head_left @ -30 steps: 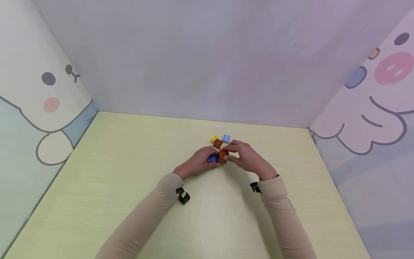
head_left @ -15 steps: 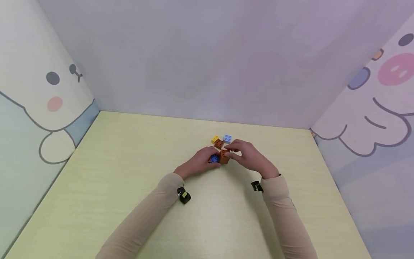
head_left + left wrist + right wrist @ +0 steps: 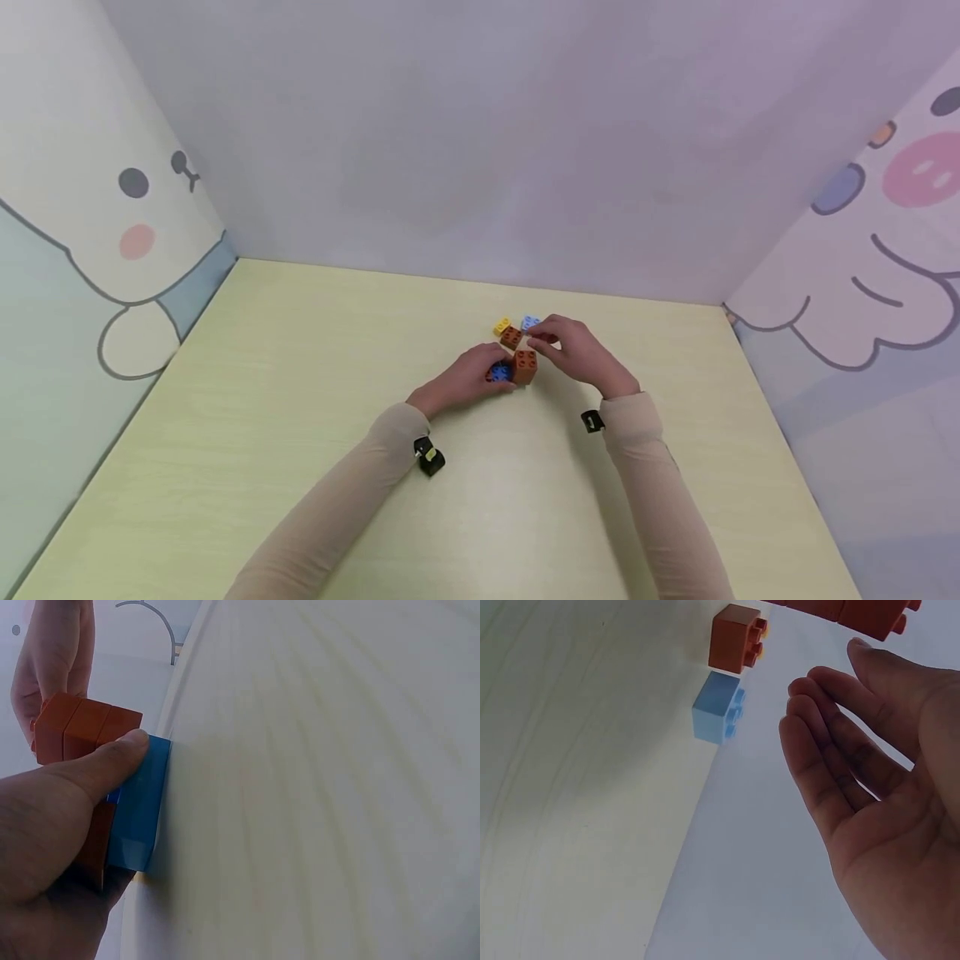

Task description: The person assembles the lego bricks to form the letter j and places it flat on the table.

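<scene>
My left hand grips a joined block build low on the table, its thumb along a blue toy brick at the bottom. At the build's right end rises a stack of reddish-brown bricks, studs up. Another brown brick shows under the left palm, partly hidden. My right hand hovers just beyond the stack, holding nothing, its fingers loosely bent and apart from the bricks. Nearest to its fingertips in the head view is a loose light blue brick, partly covered there.
Behind the build lie a loose brown brick and a yellow brick, close to the light blue one. A pale wall rises behind the table. Side walls with cartoon animals stand left and right.
The right hand has let go of the top of the brown stack and moved away from me, towards the light blue brick. The left hand keeps its grip on the build.
</scene>
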Tool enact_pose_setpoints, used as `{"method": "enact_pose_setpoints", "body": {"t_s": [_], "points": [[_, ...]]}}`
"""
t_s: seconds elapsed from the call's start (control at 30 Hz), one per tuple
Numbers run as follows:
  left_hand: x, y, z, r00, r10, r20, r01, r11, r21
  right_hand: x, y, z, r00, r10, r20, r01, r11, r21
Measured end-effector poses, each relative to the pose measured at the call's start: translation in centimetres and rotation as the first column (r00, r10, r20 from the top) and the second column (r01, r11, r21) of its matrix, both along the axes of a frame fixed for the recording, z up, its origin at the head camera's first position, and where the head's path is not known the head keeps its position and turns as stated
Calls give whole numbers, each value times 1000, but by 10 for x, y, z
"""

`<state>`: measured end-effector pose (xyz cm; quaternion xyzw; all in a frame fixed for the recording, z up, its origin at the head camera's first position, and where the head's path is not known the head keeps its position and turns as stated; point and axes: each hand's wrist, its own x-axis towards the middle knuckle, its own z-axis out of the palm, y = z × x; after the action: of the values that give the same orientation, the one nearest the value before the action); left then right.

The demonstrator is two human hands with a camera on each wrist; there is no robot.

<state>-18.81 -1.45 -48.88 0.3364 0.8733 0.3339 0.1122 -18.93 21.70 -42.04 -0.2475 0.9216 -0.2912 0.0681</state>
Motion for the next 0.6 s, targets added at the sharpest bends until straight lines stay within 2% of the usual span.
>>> {"method": "enact_pose_setpoints", "body": {"t_s": [0.3,0.6], "points": [[2,0,2,1000,3,6,-3,1000,-8,-17,-6,-21,999,-36,0,36,998,55],[1,0,0,1000,-6,-9,6,1000,5,-26,-15,-24,998,-62,10,61,994,93]]}}
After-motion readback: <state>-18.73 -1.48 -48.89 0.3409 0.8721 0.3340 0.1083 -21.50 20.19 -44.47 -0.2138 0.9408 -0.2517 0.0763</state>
